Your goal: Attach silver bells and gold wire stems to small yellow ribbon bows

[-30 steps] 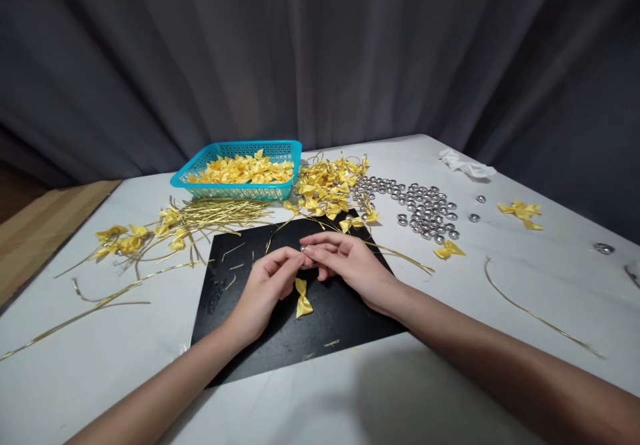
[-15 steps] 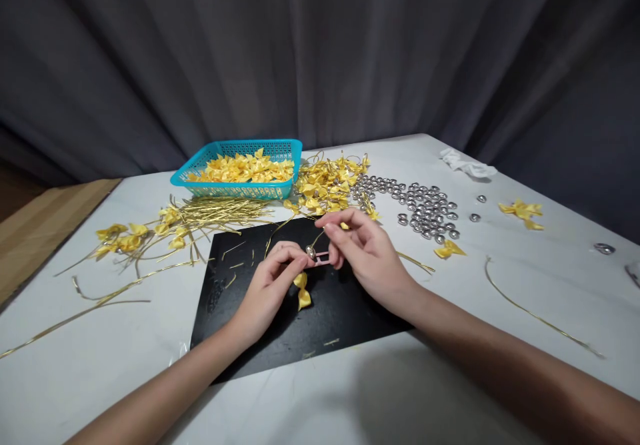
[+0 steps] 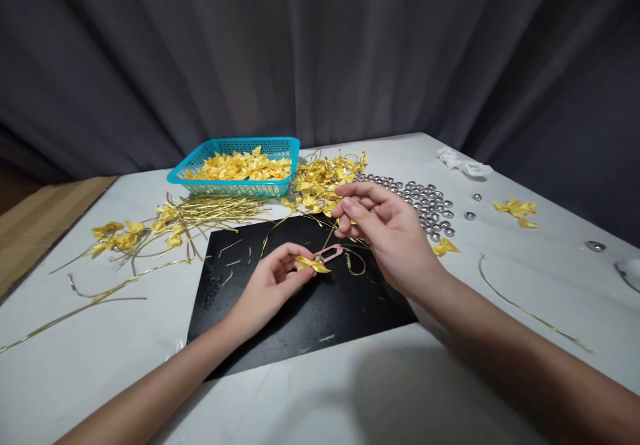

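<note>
Head view: left hand pinches one yellow bow, one pink loop; right hand pinches one cord.

Dark gray curtain, hung in vertical folds, formed the backdrop behind the white table. Crumpled white cloth or tissue lay near the far right edge; a rounded object (cropped, unidentifiable) sat at right. Tan striped surface bordered the left.

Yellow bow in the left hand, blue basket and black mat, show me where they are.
Yellow bow (image 3: pixel 314 264), head view: its middle.
Blue basket (image 3: pixel 240 189), head view: its front wall.
Black mat (image 3: pixel 310 318), head view: a bare part.
</note>
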